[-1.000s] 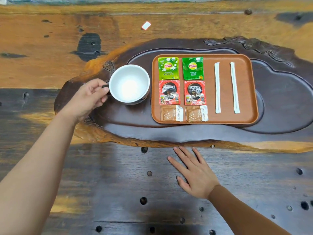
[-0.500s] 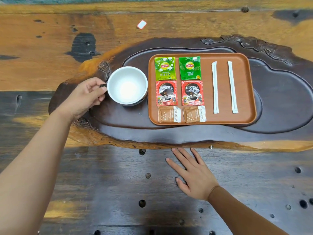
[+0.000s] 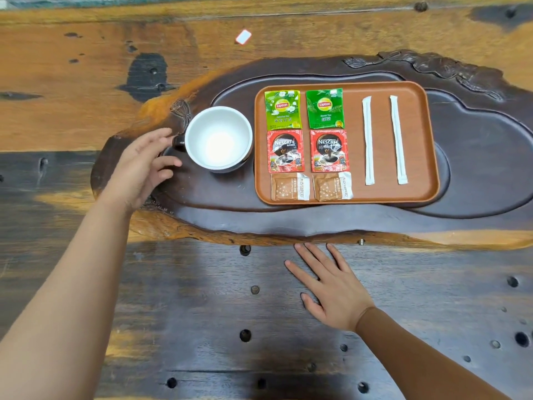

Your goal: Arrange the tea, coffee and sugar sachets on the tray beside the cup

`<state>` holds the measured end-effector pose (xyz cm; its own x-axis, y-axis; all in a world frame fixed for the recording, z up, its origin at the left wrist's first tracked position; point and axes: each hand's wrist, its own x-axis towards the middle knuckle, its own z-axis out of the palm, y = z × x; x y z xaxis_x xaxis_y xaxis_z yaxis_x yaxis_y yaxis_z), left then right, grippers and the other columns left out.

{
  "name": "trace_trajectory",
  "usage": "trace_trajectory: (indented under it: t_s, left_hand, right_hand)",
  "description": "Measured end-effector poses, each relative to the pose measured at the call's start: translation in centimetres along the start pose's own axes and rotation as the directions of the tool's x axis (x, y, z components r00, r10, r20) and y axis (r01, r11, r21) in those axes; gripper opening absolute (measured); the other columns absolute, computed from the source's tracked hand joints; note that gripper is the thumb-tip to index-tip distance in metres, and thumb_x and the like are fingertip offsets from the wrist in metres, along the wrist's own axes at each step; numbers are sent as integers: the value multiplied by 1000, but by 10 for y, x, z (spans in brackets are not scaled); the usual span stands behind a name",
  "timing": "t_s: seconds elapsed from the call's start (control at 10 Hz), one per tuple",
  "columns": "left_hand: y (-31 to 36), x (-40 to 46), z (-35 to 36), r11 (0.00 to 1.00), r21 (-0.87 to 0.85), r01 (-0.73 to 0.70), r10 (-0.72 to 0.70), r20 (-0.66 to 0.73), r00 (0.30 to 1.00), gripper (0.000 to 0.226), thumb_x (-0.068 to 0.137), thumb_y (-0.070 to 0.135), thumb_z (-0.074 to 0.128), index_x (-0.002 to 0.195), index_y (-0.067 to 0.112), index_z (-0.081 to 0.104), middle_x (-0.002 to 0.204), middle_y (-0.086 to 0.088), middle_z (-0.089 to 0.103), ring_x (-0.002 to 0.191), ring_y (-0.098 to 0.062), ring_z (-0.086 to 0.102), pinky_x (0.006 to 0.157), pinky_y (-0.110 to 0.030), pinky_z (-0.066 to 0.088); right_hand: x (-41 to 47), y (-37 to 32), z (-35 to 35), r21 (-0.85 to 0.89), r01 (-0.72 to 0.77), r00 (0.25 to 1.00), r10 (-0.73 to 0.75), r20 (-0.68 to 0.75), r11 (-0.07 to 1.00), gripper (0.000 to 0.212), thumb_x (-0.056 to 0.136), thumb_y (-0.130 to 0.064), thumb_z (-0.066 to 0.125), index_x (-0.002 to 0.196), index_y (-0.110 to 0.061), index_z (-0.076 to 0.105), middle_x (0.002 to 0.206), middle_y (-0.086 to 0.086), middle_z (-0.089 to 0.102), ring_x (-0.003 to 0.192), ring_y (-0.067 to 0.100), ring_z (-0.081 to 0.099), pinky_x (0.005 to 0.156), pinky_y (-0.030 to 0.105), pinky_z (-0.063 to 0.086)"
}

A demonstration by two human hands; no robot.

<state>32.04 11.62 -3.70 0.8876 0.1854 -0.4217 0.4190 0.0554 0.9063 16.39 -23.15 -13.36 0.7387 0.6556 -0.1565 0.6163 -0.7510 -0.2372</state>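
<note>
Bright, even overhead light glares inside the white cup (image 3: 218, 139); sharp focus, wide-angle bowing toward the edges.

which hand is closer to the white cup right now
Left. The left hand is right beside the white ceramic cup, its open fingers at the dark handle. The right hand lies flat on the dark wooden table, well short of the cup.

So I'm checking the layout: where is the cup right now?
In the head view the white cup stands on the dark carved board, just left of the tray, with the left hand beside its handle.
</note>
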Motion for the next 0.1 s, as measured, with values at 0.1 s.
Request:
trace_trajectory:
  t_s: [0.1]
  left_hand:
    - [-11, -26, 3, 984, -93, -151, 110, -350, 930, 13, 89, 21, 50, 95, 20, 62, 90, 1, 68, 61, -8, 57, 52, -17, 41]
  right_hand:
    - [1, -1, -3, 12, -17, 1000, 17, 17, 1000, 60, 88, -43, 40, 144, -25, 31, 152, 9, 27, 140, 24, 19, 110, 51, 16]
